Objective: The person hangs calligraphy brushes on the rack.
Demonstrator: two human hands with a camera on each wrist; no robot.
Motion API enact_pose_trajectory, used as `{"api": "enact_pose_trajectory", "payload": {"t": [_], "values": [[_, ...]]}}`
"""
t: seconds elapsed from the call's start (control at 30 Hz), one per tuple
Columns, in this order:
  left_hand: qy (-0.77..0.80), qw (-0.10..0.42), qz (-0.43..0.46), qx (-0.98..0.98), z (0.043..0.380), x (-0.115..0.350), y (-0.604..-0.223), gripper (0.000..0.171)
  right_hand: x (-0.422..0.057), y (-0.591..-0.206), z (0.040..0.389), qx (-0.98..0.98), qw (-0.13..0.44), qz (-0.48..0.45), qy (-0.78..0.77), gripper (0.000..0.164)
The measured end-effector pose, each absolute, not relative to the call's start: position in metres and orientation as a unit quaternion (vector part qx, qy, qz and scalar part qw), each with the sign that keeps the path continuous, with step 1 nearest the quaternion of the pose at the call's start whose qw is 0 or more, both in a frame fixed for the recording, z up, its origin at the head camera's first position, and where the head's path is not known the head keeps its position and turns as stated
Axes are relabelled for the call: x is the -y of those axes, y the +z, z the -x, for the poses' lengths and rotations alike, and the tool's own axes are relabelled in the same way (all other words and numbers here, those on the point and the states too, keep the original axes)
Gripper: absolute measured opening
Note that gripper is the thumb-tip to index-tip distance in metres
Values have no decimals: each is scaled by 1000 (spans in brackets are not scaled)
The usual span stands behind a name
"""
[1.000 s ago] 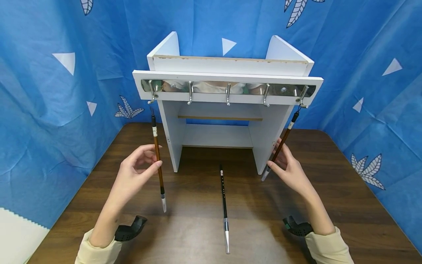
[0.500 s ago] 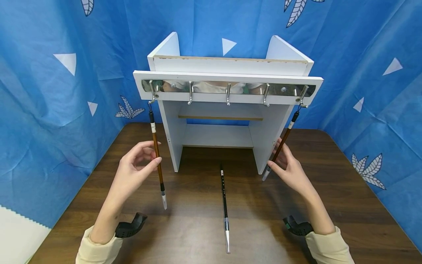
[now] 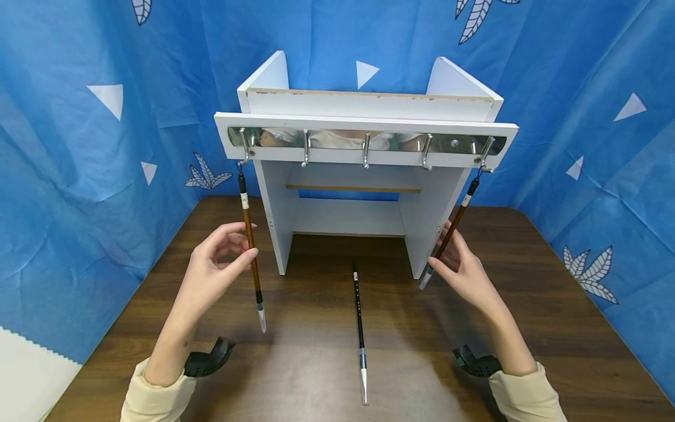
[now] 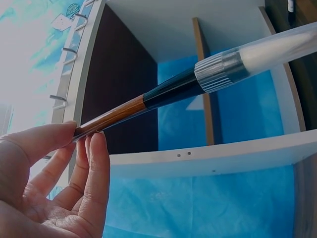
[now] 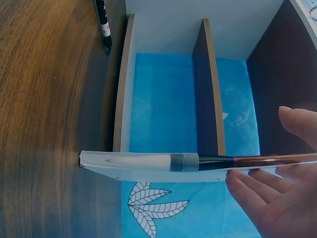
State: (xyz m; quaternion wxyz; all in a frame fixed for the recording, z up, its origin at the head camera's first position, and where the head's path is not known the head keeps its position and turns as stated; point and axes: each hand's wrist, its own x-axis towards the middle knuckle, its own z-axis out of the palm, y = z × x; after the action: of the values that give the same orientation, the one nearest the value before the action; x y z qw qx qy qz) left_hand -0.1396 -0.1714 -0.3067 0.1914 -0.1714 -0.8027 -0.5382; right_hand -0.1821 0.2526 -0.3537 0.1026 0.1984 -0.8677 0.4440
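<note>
My left hand pinches a brown-handled calligraphy brush between thumb and fingertips. This brush hangs cap down, its cord loop right at the tip of the leftmost metal hook. On the right, another brown calligraphy brush slants from the rightmost hook, its loop at the hook. My right hand is beside that brush; in the right wrist view the thumb stands apart from the handle and the relaxed fingers lie just under it. A black calligraphy brush lies on the table between the hands.
The white shelf unit stands at the back of the wooden table. Across its front runs a white board with several metal hooks on a shiny strip. Blue patterned cloth hangs behind and at both sides.
My left hand has raised its brush slightly, bringing the cord loop up to the leftmost hook. The right hand and its brush have stayed nearly still.
</note>
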Motion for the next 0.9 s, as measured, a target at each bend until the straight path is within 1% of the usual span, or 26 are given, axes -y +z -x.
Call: {"api": "enact_pose_trajectory", "payload": {"t": [0.5, 0.9], "values": [[-551, 191, 169, 795, 142, 173, -306, 39, -255, -357, 183, 870, 105, -198, 440, 78], [-551, 190, 170, 794, 143, 174, -306, 37, -254, -356, 183, 870, 106, -200, 438, 78]]}}
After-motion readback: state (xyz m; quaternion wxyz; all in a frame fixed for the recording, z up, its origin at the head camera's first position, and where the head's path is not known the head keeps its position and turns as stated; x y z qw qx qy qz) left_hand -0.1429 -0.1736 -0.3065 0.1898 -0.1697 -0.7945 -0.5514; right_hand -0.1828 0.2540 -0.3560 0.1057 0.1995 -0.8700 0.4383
